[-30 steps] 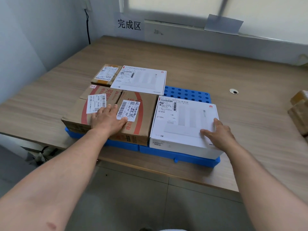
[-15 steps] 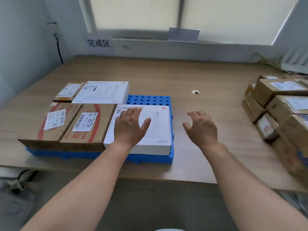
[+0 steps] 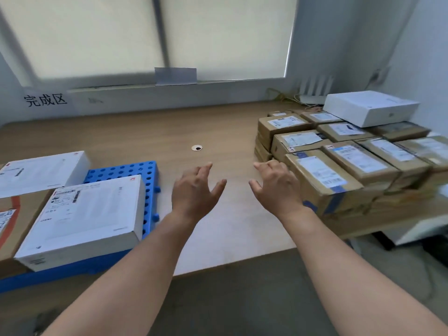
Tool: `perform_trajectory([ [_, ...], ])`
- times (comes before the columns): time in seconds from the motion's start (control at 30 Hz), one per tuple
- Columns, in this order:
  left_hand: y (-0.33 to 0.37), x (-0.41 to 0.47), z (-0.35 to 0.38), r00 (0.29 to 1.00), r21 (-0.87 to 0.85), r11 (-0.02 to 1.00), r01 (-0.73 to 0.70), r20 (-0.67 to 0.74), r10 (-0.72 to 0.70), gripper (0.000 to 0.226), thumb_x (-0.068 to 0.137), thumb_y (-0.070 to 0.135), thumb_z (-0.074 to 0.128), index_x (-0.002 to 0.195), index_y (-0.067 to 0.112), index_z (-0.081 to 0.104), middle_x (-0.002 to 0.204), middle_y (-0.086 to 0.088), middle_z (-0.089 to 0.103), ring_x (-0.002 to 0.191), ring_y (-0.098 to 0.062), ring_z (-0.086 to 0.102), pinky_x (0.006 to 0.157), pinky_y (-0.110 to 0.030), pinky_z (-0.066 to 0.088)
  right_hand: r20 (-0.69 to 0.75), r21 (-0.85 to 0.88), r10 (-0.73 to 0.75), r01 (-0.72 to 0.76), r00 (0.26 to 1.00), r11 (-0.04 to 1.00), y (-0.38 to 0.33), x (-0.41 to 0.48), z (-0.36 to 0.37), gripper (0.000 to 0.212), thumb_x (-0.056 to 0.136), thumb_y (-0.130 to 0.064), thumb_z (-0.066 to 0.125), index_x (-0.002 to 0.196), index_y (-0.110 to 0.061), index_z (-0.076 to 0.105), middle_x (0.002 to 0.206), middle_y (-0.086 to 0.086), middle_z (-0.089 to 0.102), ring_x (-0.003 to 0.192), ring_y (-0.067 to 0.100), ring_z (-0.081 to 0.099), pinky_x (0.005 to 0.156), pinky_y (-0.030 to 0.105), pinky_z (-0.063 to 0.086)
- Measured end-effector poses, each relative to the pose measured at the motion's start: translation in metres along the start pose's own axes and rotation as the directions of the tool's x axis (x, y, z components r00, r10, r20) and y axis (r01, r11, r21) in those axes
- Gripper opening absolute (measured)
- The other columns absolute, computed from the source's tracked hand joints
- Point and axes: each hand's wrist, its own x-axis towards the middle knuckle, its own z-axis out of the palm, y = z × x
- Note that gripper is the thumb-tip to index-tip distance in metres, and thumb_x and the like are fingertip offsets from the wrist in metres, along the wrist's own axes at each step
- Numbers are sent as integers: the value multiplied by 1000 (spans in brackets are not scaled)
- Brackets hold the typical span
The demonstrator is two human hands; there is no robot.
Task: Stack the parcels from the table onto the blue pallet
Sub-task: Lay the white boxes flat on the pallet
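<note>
Just beside the spread, empty right hand [image 3: 276, 187] sits a taped parcel [image 3: 322, 180].

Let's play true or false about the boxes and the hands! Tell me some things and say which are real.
1. Both hands are empty. True: the left hand and the right hand are open, holding nothing.
2. The pallet is red. False: it is blue.
3. A white box sits on top of the brown parcel pile. True.
4. The left hand rests on the white parcel on the pallet. False: it is over bare table, beside the pallet.
5. The brown parcel pile is on the person's left. False: it is on the right.
</note>
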Motion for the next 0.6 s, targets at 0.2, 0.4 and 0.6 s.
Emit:
perform_trajectory([
  [0.2,89,21,31,990,-12,991,-130,53,131,61,92,55,45,143,21,40,135,-1,53,122,-24,48,92,-34,38,-43,-43,131,-133,990,990,80,-8,-35,46,96,-38,48,138,-19,47,134,7,51,122,25,45,97,35,37],
  [0.4,147,53,62,964,-63,967,-248,79,252,62,92,58,41,140,19,44,145,0,43,130,-21,41,101,-35,35,-84,-69,252,-257,964,964,151,-9,-53,49,96,-41,47,140,-18,45,134,10,52,123,25,47,99,37,38],
  [0.6,218,88,103,933,-111,937,-330,111,342,65,92,62,35,141,20,41,149,1,37,137,-20,33,105,-37,34,-120,-110,344,-357,931,928,223,-1,-63,50,97,-43,45,140,-18,44,135,9,52,124,24,44,100,35,36],
])
